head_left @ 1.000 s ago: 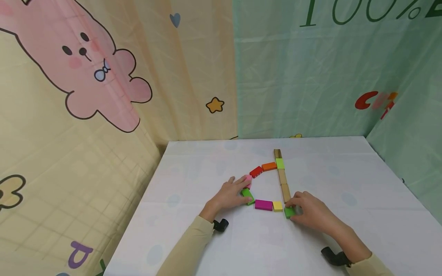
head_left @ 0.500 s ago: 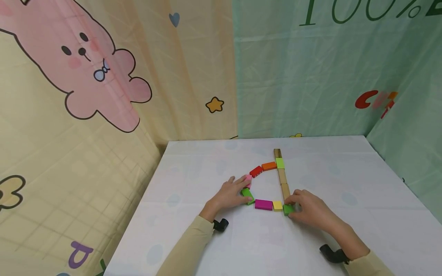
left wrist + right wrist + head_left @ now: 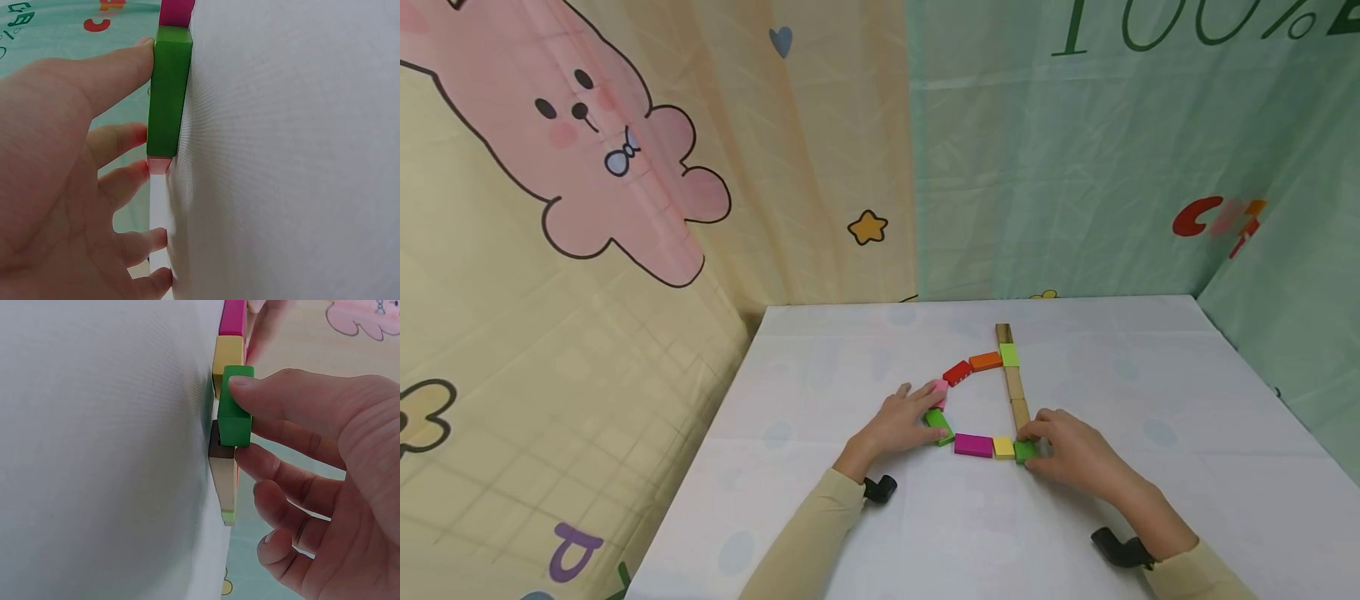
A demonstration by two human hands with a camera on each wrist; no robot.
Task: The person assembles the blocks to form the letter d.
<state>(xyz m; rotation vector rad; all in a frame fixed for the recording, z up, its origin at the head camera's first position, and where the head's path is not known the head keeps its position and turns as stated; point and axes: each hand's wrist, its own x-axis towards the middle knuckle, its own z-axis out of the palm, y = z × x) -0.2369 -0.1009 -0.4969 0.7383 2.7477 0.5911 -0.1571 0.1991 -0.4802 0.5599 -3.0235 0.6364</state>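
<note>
A green block is pinched between the thumb and fingers of my right hand, at the near end of a straight row of wooden blocks. In the right wrist view this green block sits close to the yellow block. My left hand rests on the left side of the loop, its thumb on another green block and its extended fingers at the pink block. A magenta block lies between the left green block and the yellow one.
Red and orange blocks curve from the pink block to a lime block in the row. A darker brown block forms the row's far end. All lie on a white-covered table, with printed curtains behind.
My right hand has moved the green block slightly away from me and left, up beside the yellow block. My left hand and the other blocks stay where they were.
</note>
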